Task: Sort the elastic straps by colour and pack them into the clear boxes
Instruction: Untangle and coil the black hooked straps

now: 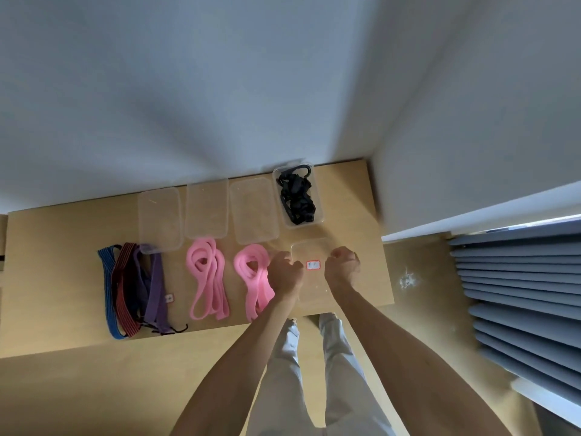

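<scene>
A clear rectangular plastic lid (309, 272) with a red-edged label is held over the pale wooden surface (361, 199) by the left hand (284, 273) and right hand (342, 265), each grip curled round one edge. The black elastic straps (297, 196) are packed in the far right clear box (319, 202); two pink strap bundles (206, 275) are laid left of the lid.

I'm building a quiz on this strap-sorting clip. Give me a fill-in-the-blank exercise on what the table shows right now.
1. The only clear box already holding straps contains ____ ones.
2. Two bundles of ____ straps lie on the table, below the empty boxes.
3. Both the left hand and the right hand grip the clear lid, which bears a red-edged ____.
4. The blue strap lies at the ____ end of the loose straps.

Missing words: black; pink; sticker; left
</scene>
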